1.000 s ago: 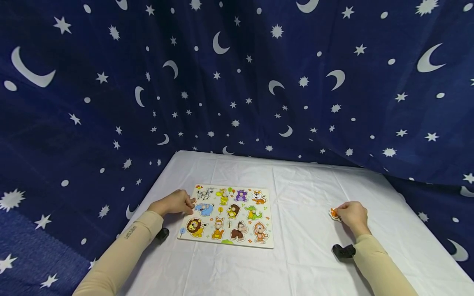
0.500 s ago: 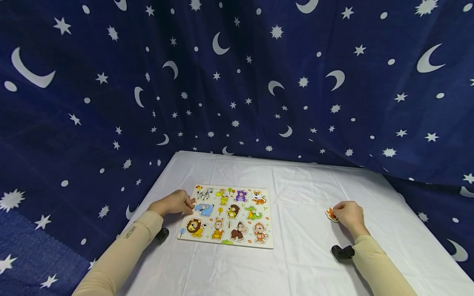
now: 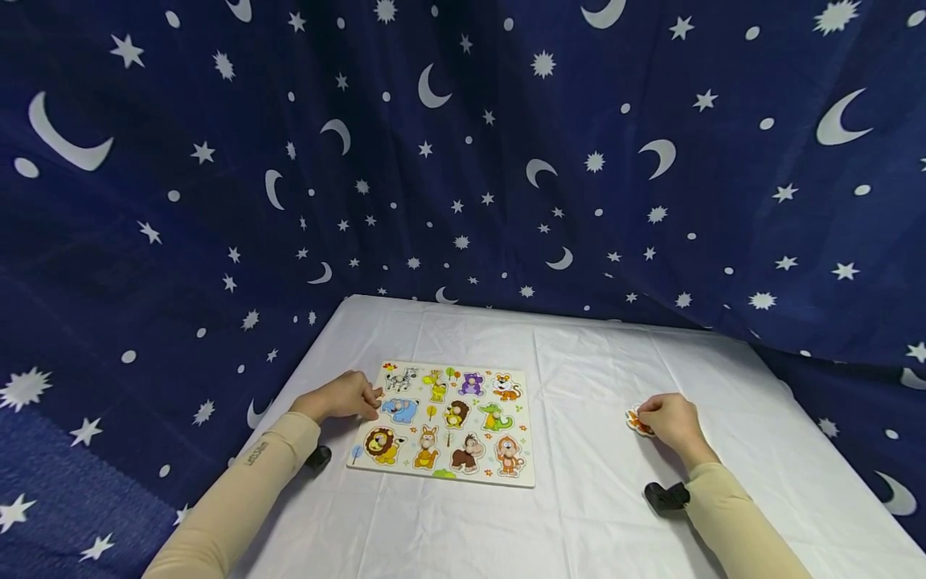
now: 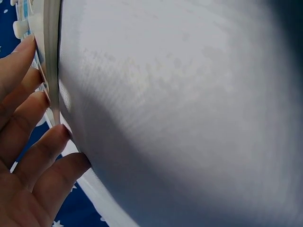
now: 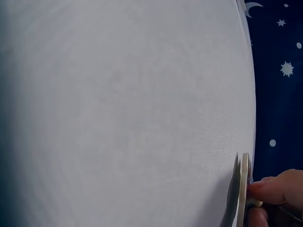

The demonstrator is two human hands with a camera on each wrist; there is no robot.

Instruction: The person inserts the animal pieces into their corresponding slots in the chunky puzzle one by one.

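One orange puzzle piece [image 3: 638, 420] flat on the white tablecloth [image 3: 593, 378], long axis unclear, pinched by right hand [image 3: 669, 420]; left hand [image 3: 340, 397], fingers loosely straight, against one animal puzzle board [image 3: 447, 420].

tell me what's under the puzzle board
The puzzle board lies flat on the white tablecloth; the left hand touches its left edge. Anything beneath the board is covered.

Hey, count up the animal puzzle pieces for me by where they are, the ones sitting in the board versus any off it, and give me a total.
Pieces seated in the puzzle board: 11
Pieces off the board, the orange piece pinched by the right hand: 1
Total: 12
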